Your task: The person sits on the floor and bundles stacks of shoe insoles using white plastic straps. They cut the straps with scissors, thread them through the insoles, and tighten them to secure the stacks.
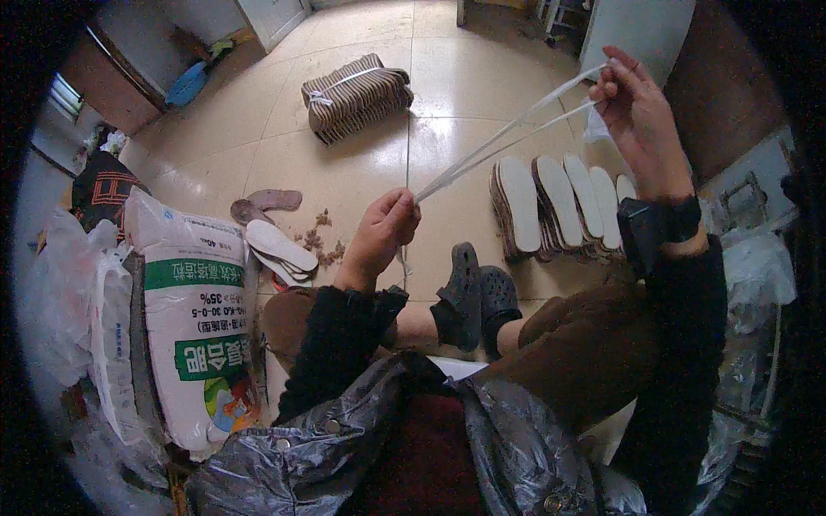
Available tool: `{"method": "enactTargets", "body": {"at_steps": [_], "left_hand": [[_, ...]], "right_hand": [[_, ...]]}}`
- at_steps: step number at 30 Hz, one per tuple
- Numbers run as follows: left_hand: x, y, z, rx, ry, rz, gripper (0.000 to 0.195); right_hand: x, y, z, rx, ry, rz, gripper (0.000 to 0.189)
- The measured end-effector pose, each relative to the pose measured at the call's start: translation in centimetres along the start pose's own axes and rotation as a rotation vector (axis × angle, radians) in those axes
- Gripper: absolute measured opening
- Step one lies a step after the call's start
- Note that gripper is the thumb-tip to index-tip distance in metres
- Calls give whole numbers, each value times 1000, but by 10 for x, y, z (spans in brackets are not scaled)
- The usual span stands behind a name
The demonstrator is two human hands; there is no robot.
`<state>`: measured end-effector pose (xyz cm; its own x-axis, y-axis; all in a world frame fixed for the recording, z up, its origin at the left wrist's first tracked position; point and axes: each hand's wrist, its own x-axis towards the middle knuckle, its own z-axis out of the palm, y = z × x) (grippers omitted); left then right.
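A white cord (503, 132) runs in two slanting strands between my hands. My left hand (389, 222) is closed around its lower end, in front of my left knee; a short tail hangs below the fist. Up at the right, my right hand (629, 97) pinches the other end between thumb and fingers. Beyond my feet lies a bundle of striped-edged insoles (358, 97), tied round with white cord and a knot at its left end. Several stacks of white-topped insoles (519, 203) lie side by side on the floor below my right hand.
At the left stands a full white and green fertilizer sack (193, 316). Beside it are loose white insoles (277, 248), brown insoles (277, 200) and brown scraps (319, 238) on the tiled floor (258, 148). Clear plastic bags (752, 271) hang at the right.
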<state>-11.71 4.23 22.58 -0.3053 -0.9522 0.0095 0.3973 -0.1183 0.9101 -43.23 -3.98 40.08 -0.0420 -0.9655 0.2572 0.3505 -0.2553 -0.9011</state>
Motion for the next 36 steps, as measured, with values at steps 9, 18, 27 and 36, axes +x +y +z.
{"method": "enactTargets", "body": {"at_steps": [9, 18, 27, 36], "left_hand": [[-12, 13, -13, 155, 177, 127, 24], [-24, 32, -13, 367, 281, 134, 21], [-13, -10, -5, 405, 190, 177, 20], [-3, -40, -1, 517, 123, 88, 27]], "right_hand": [[-13, 7, 13, -126, -90, 133, 25], [-10, 17, -10, -604, -20, 114, 26], [-17, 17, -4, -352, -65, 329, 22], [-23, 23, 32, 79, -326, 321, 17]]}}
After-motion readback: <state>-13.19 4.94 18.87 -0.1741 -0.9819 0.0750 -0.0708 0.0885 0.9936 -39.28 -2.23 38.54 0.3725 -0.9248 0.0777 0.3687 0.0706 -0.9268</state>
